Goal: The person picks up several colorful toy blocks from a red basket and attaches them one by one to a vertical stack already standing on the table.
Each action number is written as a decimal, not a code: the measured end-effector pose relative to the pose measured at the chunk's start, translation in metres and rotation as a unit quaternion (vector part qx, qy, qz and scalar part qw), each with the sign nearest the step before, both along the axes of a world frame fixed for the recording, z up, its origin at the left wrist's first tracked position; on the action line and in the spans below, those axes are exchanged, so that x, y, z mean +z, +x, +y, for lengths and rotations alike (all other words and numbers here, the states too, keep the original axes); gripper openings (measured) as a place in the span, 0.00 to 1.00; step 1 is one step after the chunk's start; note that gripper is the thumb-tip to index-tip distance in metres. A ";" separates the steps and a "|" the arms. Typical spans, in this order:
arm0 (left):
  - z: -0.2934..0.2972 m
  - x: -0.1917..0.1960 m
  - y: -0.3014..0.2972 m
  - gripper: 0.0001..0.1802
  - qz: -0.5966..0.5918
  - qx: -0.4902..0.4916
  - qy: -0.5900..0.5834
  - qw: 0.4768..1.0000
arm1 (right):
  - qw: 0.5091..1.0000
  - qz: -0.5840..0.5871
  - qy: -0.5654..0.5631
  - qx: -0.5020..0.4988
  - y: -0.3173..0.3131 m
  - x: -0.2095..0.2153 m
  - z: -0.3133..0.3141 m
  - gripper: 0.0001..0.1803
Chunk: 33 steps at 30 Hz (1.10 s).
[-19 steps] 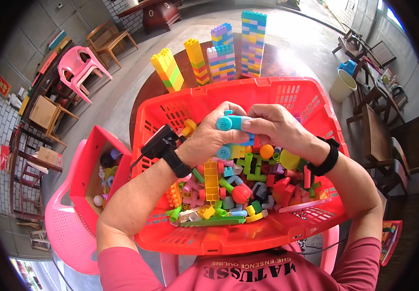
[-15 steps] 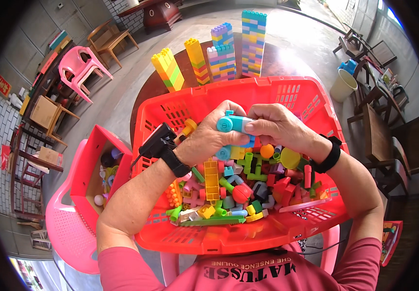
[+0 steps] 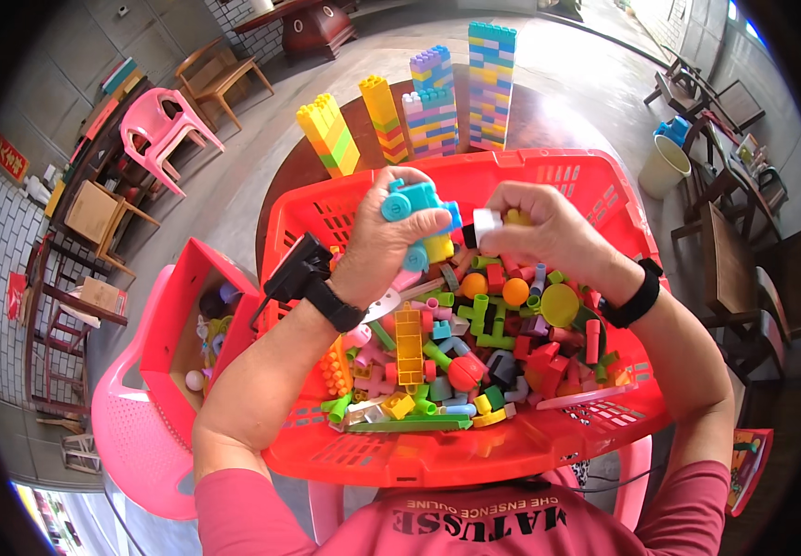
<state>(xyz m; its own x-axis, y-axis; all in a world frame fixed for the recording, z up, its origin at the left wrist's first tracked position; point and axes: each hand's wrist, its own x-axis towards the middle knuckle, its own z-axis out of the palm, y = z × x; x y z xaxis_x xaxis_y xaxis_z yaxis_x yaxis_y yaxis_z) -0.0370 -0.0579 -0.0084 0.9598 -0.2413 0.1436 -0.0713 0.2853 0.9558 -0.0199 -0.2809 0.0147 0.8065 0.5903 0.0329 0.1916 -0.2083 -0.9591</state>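
My left hand (image 3: pixel 370 248) is closed round a toy vehicle made of blocks (image 3: pixel 419 197), teal and blue with yellow below and round teal wheels. To its right, my right hand (image 3: pixel 553 227) pinches a white block (image 3: pixel 488 229). Something yellow shows behind its fingers, partly hidden. A gap separates the white block from the toy. Both hands are above a red plastic basket (image 3: pixel 502 456) with slotted walls. Inside it lie loose toy pieces: a yellow rectangular frame (image 3: pixel 409 345), orange balls (image 3: pixel 514 292), a yellow-green disc (image 3: pixel 559 304) and green pipe pieces (image 3: pixel 480 312).
Stacked-block towers, yellow-green (image 3: pixel 329 137) and purple-blue (image 3: pixel 490 88), stand on a round brown table (image 3: pixel 291 176) beyond the basket. At left a red box (image 3: pixel 161 343) of toys sits on a pink chair (image 3: pixel 127 417). A pale bucket (image 3: pixel 663 170) stands at right.
My hands have moved apart. The white block, previously against the toy vehicle between both hands, is now away from it in my right hand. The toy has shifted left and tilted with my left hand.
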 end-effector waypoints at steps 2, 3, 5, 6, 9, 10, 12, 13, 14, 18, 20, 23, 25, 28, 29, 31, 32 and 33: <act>-0.001 -0.003 0.002 0.22 -0.004 0.045 -0.044 0.998 | 0.989 -0.113 -0.093 -0.013 0.000 -0.007 0.006 0.17; -0.001 -0.004 0.002 0.22 -0.010 0.045 -0.030 0.998 | 0.988 -0.114 -0.098 -0.027 -0.001 -0.010 0.007 0.17; -0.003 -0.004 0.000 0.23 -0.019 0.049 -0.003 0.999 | 0.986 -0.114 -0.112 -0.051 -0.004 -0.015 0.012 0.18; -0.004 -0.004 -0.003 0.23 -0.020 0.038 -0.001 0.999 | 0.989 -0.100 -0.090 -0.055 -0.004 -0.016 0.013 0.18; -0.009 -0.002 -0.008 0.23 -0.016 0.025 0.003 1.000 | 0.981 -0.120 -0.140 -0.056 -0.006 -0.013 0.014 0.13; -0.010 -0.001 -0.009 0.23 -0.014 0.024 0.003 1.000 | 0.986 -0.092 -0.128 -0.050 -0.007 -0.011 0.014 0.15; -0.010 0.000 -0.010 0.23 -0.012 0.020 0.005 1.000 | 0.994 -0.049 -0.094 -0.037 -0.009 -0.008 0.014 0.19; -0.010 0.001 -0.010 0.23 -0.011 0.017 0.007 1.000 | 0.993 -0.048 -0.103 -0.041 -0.010 -0.007 0.014 0.19; -0.010 0.001 -0.011 0.23 -0.013 0.016 0.006 1.000 | 0.993 -0.049 -0.104 -0.039 -0.010 -0.006 0.014 0.19; -0.010 0.001 -0.011 0.21 -0.008 0.012 0.009 1.000 | 0.994 -0.046 -0.090 -0.046 -0.012 -0.007 0.015 0.20; -0.010 0.000 -0.012 0.21 -0.004 0.007 -0.003 1.000 | 0.992 -0.078 -0.089 -0.045 -0.012 -0.008 0.015 0.20; -0.010 0.000 -0.013 0.20 -0.004 0.004 -0.012 1.000 | 0.989 -0.105 -0.095 -0.051 -0.013 -0.009 0.015 0.19; -0.011 0.000 -0.014 0.20 -0.009 0.015 -0.007 1.000 | 0.987 -0.117 -0.096 -0.056 -0.014 -0.009 0.015 0.19; -0.011 0.001 -0.015 0.20 -0.021 0.019 0.018 0.999 | 0.985 -0.133 -0.099 -0.055 -0.014 -0.007 0.016 0.19; -0.011 0.001 -0.015 0.21 -0.026 0.019 0.030 0.999 | 0.983 -0.138 -0.105 -0.052 -0.014 -0.007 0.016 0.19; -0.011 0.002 -0.016 0.22 -0.036 0.004 0.049 0.998 | 0.982 -0.140 -0.122 -0.038 -0.013 -0.005 0.016 0.19; -0.011 0.003 -0.016 0.23 -0.043 -0.005 0.058 0.997 | 0.981 -0.136 -0.135 -0.028 -0.012 -0.004 0.014 0.20; -0.012 0.003 -0.016 0.23 -0.032 -0.008 0.054 0.998 | 0.980 -0.135 -0.144 -0.019 -0.012 -0.003 0.013 0.20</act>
